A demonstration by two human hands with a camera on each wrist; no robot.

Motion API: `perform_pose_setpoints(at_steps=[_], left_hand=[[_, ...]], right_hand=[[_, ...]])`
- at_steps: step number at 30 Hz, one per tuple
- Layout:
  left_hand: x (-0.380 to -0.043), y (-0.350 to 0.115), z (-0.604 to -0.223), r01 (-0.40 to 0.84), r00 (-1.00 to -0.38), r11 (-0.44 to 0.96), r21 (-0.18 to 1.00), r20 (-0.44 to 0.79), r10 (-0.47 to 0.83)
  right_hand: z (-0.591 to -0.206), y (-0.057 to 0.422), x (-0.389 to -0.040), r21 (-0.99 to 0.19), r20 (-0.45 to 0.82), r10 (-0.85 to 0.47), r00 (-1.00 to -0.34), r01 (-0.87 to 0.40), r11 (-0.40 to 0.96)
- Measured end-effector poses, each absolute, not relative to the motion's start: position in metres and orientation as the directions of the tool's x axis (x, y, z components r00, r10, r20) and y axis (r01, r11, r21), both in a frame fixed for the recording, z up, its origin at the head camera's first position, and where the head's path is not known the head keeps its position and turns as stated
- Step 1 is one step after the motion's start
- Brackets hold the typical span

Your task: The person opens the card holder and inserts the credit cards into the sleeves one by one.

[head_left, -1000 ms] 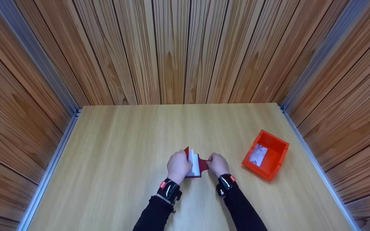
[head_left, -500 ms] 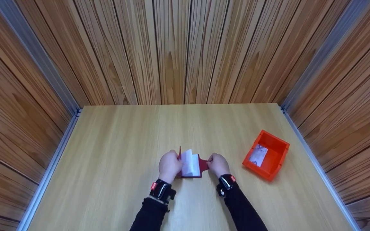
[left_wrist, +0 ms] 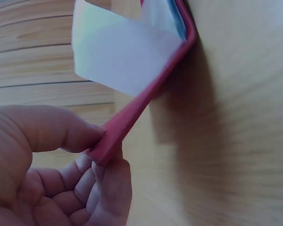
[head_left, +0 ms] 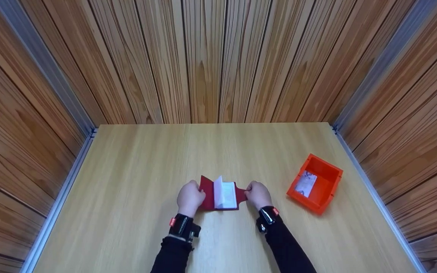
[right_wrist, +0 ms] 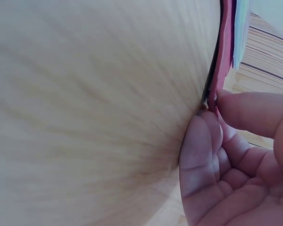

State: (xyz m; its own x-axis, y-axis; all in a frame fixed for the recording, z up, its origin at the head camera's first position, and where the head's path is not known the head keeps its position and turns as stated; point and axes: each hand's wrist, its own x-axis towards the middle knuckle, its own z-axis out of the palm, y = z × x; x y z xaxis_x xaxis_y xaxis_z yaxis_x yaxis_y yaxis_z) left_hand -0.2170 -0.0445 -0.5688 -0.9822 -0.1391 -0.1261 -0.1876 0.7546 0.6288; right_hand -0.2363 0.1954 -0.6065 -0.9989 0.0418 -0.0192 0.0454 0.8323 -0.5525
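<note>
A small notebook with a red cover lies opened on the table between the two hands, its white pages showing and one leaf standing up. My left hand pinches the outer edge of the front cover between thumb and fingers, and the left wrist view shows that cover tilted up off the tabletop. On the other side, my right hand pinches the narrow red closure flap. In the right wrist view the thumb and fingers meet on the flap's end, close to the table.
An orange plastic bin stands at the right of the wooden table, with a printed card or paper inside. Wood-plank walls with metal rails enclose the table at the back and both sides.
My left hand has moved left, swinging the red cover outward, so the notebook lies wider apart and more of the cover's inside shows. The right hand stays on the flap.
</note>
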Motion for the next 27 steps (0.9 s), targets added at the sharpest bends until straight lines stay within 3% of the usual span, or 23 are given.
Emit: perform_pose_setpoints(at_steps=[27], left_hand=[[-0.215,-0.059,-0.598,-0.227,-0.974,0.77,0.596,-0.137,-0.181]], right_hand=[[-0.607,0.196,-0.234,-0.549,0.013,0.035,-0.999,0.022,0.835]])
